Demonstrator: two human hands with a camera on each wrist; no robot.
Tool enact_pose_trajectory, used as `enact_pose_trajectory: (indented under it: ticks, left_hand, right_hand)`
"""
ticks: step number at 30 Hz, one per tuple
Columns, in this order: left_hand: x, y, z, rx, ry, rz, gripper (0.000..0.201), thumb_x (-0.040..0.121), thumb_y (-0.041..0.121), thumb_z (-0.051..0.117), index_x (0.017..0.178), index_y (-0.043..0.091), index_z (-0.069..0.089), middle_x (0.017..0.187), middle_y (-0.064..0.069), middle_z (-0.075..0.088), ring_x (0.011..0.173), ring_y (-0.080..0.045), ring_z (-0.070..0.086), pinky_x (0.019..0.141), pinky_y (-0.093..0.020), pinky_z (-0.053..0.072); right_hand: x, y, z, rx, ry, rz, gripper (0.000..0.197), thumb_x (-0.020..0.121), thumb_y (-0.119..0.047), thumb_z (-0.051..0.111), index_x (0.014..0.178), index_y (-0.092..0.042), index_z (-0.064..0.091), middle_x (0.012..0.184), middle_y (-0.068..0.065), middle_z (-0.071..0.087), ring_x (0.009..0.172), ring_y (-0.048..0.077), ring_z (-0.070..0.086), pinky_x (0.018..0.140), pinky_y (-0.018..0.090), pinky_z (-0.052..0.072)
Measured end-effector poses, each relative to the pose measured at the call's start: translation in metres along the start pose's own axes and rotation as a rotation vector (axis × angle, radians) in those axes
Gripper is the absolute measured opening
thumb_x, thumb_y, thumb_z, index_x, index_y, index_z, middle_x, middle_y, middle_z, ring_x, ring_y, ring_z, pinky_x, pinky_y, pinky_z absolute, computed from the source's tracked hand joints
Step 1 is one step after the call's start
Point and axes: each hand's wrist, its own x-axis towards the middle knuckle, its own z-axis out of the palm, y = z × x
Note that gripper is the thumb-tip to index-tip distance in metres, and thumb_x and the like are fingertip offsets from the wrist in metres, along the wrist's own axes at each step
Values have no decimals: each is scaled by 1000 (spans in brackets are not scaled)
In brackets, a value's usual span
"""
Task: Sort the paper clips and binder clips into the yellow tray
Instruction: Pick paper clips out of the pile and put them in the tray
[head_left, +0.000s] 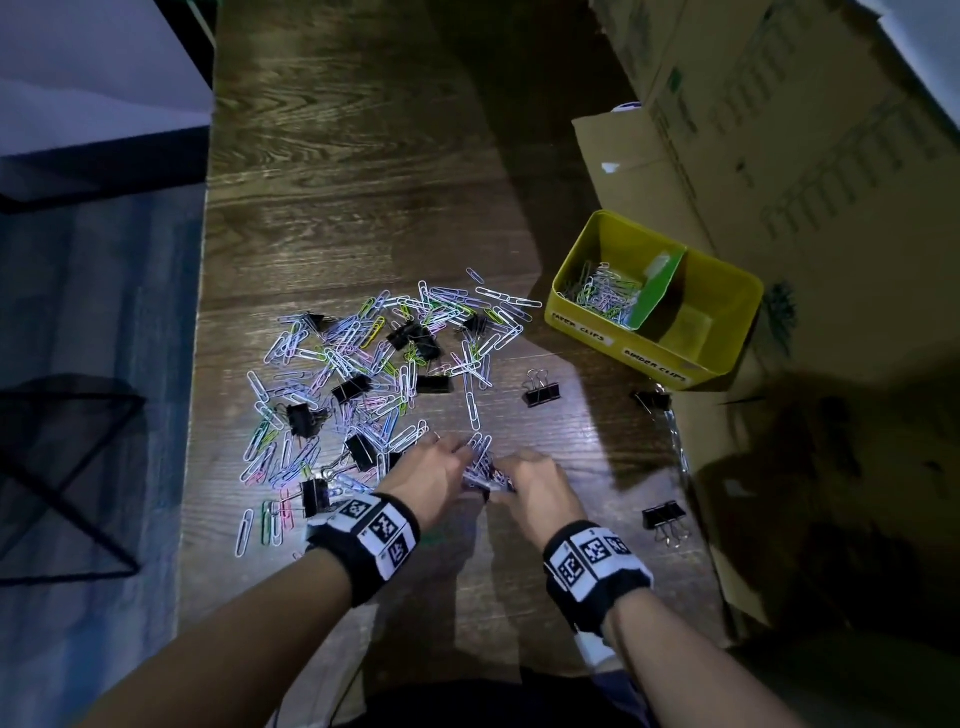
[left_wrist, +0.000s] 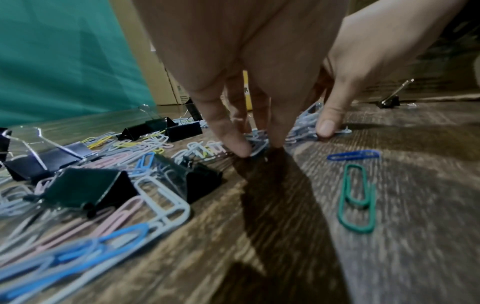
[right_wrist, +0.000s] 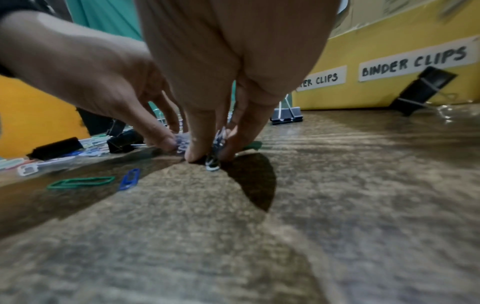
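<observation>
A heap of coloured paper clips (head_left: 374, 364) mixed with black binder clips (head_left: 415, 335) lies on the wooden table. Both hands meet at its near edge over a small bunch of paper clips (head_left: 480, 465). My left hand (head_left: 436, 467) pinches the bunch from the left, fingertips (left_wrist: 240, 148) down on the table. My right hand (head_left: 535, 483) pinches it from the right between thumb and fingers (right_wrist: 197, 152). The yellow tray (head_left: 582, 325) stands at the right. Its left compartment holds paper clips (head_left: 602, 293), and the right one looks empty.
Loose binder clips lie at the right (head_left: 542, 389), by the tray (head_left: 652, 400) and near my right wrist (head_left: 665, 519). A green paper clip (left_wrist: 357, 197) and a blue one (left_wrist: 353, 155) lie apart. Cardboard boxes (head_left: 779, 130) wall the right side. The table edge (head_left: 200, 364) runs along the left.
</observation>
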Motion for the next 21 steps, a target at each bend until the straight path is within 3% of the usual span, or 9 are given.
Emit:
enact_pose_trajectory:
  ticks: [5, 8, 10, 13, 16, 19, 21]
  left_hand:
    - [0, -7, 4, -1, -26, 43, 29, 93, 13, 44, 121, 11, 48, 123, -7, 54, 111, -25, 49, 93, -35, 43]
    - [1, -12, 1, -124, 17, -18, 18, 93, 19, 44, 107, 12, 53, 99, -7, 63, 89, -25, 60, 76, -32, 49]
    - [0, -17, -1, -195, 58, -84, 18, 92, 23, 46, 105, 18, 56, 88, -7, 67, 77, -25, 62, 71, -34, 52]
    - [-5, -25, -6, -340, 211, -122, 20, 87, 23, 54, 105, 21, 64, 81, -8, 70, 68, -23, 64, 68, -34, 55]
    - [-9, -32, -18, -492, 286, -92, 15, 86, 18, 62, 99, 15, 68, 86, -2, 71, 69, -14, 64, 70, -22, 50]
    - [-9, -37, -29, -653, 264, -136, 7, 85, 12, 63, 91, 13, 66, 83, 0, 69, 69, -11, 61, 66, -16, 43]
    - [-7, -38, -40, -916, 188, -196, 7, 85, 5, 61, 85, 12, 63, 79, -3, 67, 69, -14, 64, 68, -22, 52]
  right_hand:
    - [3, 13, -4, 282, 7, 126, 37, 76, -16, 76, 112, -19, 69, 92, 9, 72, 77, 14, 58, 76, 14, 42]
    - [3, 21, -7, 483, 99, 192, 38, 70, -12, 82, 106, -21, 72, 75, -1, 68, 66, 9, 58, 68, 8, 45]
    - [1, 26, -8, 600, 136, 224, 40, 67, -7, 83, 104, -20, 71, 68, -9, 62, 62, 3, 54, 64, 4, 44]
    - [0, 35, -7, 753, 144, 236, 37, 67, -3, 82, 101, -13, 72, 70, -9, 61, 69, 9, 55, 66, 8, 48]
    - [-2, 39, -10, 850, 209, 262, 33, 64, -3, 83, 88, -24, 72, 70, -6, 64, 67, 6, 59, 66, 13, 50]
    - [-5, 40, -19, 919, 285, 263, 35, 63, -5, 84, 79, -34, 70, 72, -6, 68, 67, 2, 61, 68, 16, 51]
    - [-9, 38, -30, 969, 313, 251, 35, 63, -5, 84, 78, -34, 70, 73, -7, 69, 70, 4, 62, 70, 17, 52]
